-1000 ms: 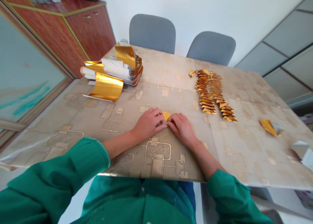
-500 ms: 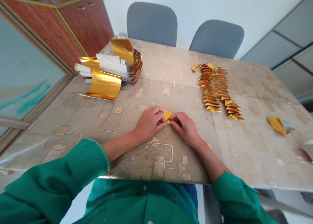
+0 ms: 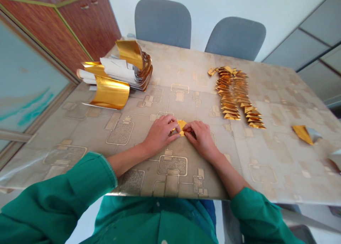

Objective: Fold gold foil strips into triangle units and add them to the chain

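Note:
My left hand point(image 3: 161, 134) and my right hand point(image 3: 199, 136) rest on the table with their fingertips pinching a small folded piece of gold foil paper point(image 3: 181, 126) from either side. Its lower part is hidden by my fingers. Up and to the left lies a pile of gold-backed white paper strips point(image 3: 114, 81), curled at the ends. To the right, a long double row of folded gold triangular pieces point(image 3: 233, 95) lies on the patterned tablecloth point(image 3: 277, 158). Farther right, nearest neither hand, lies a gold and silver folded piece point(image 3: 303, 134).
Two grey chairs point(image 3: 163, 23) stand behind the table's far edge, and a reddish wooden cabinet point(image 3: 87, 27) stands at the left. A glass panel point(image 3: 26, 91) is at far left. A whitish paper piece point(image 3: 336, 158) lies at the right edge.
My fingers have pressed closer around the gold piece, and more of its rounded top shows. The whole scene has shifted slightly up and left in view.

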The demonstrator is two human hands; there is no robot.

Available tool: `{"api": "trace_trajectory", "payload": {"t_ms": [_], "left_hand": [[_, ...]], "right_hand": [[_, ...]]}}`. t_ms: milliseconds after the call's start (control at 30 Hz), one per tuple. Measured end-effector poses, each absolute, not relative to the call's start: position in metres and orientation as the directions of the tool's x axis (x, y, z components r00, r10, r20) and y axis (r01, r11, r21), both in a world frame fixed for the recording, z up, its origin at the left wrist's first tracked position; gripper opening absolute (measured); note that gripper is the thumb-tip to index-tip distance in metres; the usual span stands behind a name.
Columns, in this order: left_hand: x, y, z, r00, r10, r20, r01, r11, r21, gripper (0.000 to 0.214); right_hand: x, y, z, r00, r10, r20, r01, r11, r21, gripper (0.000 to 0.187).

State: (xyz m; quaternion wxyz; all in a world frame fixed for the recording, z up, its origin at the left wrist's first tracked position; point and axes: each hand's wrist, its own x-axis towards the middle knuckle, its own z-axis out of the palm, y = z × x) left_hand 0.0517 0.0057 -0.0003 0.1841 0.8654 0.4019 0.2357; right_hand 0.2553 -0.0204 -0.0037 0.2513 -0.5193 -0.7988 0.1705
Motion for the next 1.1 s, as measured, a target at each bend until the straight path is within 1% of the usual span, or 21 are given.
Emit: {"api": "trace_trajectory", "payload": {"t_ms": [200,333,433,500,567,667,733,833,933,1100], "left_hand": [[0.052,0.005,0.001,0.622,0.741,0.253,0.62,-0.663,0.42,0.009],[0.05,0.005,-0.002,0.648,0.7,0.299,0.581,-0.709,0.399,0.014],[0.046,0.005,-0.006,0.663,0.664,0.346,0.55,-0.745,0.377,0.018],[0.043,0.005,-0.008,0.687,0.621,0.377,0.533,-0.784,0.318,0.02],[0.039,0.006,-0.009,0.729,0.56,0.394,0.521,-0.827,0.212,0.023],[0.034,0.007,-0.009,0.802,0.459,0.382,0.471,-0.879,0.067,0.025],[0.031,0.007,-0.008,0.843,0.407,0.353,0.43,-0.903,0.014,0.028],[0.028,0.006,-0.008,0.88,0.364,0.306,0.394,-0.918,-0.043,0.038],[0.025,0.005,-0.009,0.884,0.361,0.296,0.394,-0.917,-0.059,0.037],[0.024,0.005,-0.006,0.882,0.388,0.266,0.412,-0.91,-0.038,0.035]], "right_hand": [[0.259,-0.023,0.0,-0.375,0.902,0.213,0.751,0.43,-0.501,0.005],[0.264,-0.024,0.003,-0.445,0.867,0.223,0.708,0.494,-0.505,0.013],[0.269,-0.025,0.005,-0.494,0.824,0.277,0.677,0.564,-0.472,0.016],[0.273,-0.025,0.006,-0.536,0.782,0.317,0.652,0.623,-0.433,0.018],[0.277,-0.026,0.006,-0.577,0.742,0.342,0.635,0.671,-0.383,0.02],[0.281,-0.026,0.006,-0.612,0.709,0.352,0.63,0.705,-0.325,0.022],[0.282,-0.027,0.007,-0.619,0.703,0.35,0.633,0.71,-0.308,0.023],[0.282,-0.028,0.009,-0.623,0.703,0.342,0.633,0.711,-0.306,0.024],[0.282,-0.029,0.012,-0.632,0.694,0.345,0.62,0.72,-0.311,0.022],[0.284,-0.026,0.011,-0.638,0.68,0.361,0.59,0.733,-0.338,0.021]]}}
